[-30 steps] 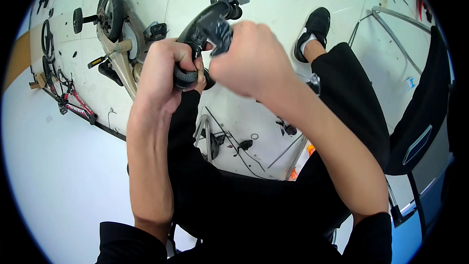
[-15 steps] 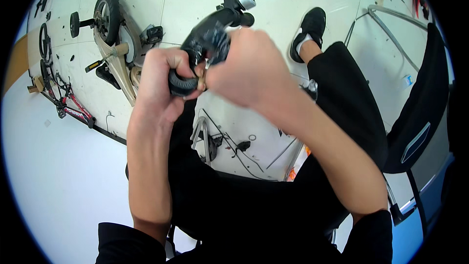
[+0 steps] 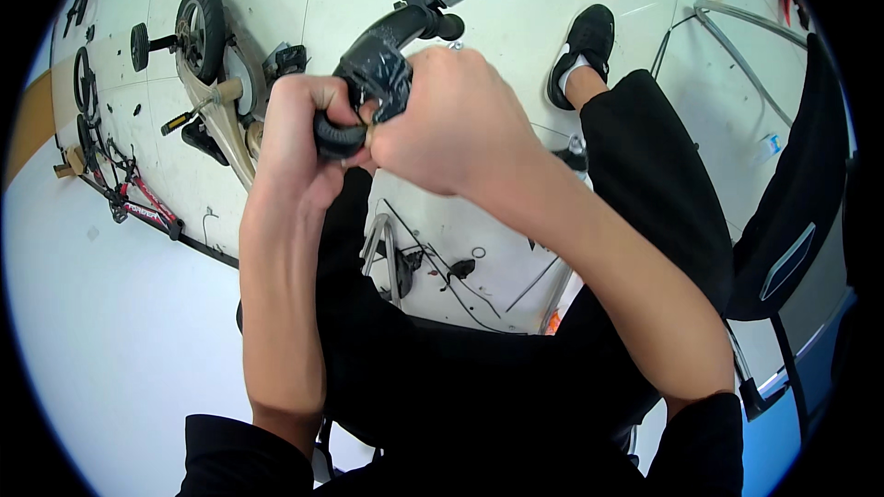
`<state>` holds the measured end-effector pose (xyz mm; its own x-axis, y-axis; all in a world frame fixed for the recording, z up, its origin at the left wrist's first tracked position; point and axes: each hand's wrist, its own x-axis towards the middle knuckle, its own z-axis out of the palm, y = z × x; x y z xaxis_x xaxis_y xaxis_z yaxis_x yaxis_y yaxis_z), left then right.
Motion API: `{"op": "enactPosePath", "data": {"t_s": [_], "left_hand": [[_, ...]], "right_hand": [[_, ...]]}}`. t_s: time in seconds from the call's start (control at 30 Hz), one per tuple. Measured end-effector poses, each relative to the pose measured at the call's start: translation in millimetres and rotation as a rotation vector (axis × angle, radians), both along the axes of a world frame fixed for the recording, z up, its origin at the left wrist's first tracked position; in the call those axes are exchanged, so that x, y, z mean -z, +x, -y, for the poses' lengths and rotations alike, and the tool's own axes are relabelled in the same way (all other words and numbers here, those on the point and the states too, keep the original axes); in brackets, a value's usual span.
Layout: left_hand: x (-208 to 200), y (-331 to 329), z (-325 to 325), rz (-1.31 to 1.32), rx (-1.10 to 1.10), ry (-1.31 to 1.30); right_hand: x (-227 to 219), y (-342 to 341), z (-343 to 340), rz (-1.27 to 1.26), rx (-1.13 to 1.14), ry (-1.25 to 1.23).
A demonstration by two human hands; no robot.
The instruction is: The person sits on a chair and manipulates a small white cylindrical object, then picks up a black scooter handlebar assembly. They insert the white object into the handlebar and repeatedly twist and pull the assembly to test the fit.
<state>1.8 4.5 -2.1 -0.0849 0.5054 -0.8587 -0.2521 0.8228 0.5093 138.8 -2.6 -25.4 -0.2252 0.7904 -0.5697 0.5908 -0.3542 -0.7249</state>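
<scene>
Both hands meet at 12 o'clock, high in the frame. Left hand (image 3: 299, 133) is wrapped tight round the black rubber grip (image 3: 339, 140) at the end of the handlebar (image 3: 398, 37). Right hand (image 3: 451, 120) is curled, fingertips pinching at the grip's inner edge beside the black-wrapped clamp section (image 3: 379, 74). Judged mid-step: the grip sits on the bar end, fully seated or not I cannot tell. Small bike frame with wheel (image 3: 204, 32) lies apart at 10 o'clock, handlebar not yet mounted. Loose cables (image 3: 442, 267) on the floor at centre.
</scene>
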Motion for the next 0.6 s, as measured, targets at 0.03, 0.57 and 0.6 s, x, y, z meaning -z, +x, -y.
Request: {"op": "enactPosePath", "data": {"t_s": [0.03,0.57,0.6], "left_hand": [[6,-4,-5,0.002,0.083,0.011],[3,-4,-3,-0.078,0.172,0.129],[0,-7,-3,-0.059,0.194,0.160]], "right_hand": [[2,0,-5,0.004,0.017,0.005],[41,20,-26,0.261,0.056,-0.117],[54,25,-23,0.265,0.135,-0.075]]}}
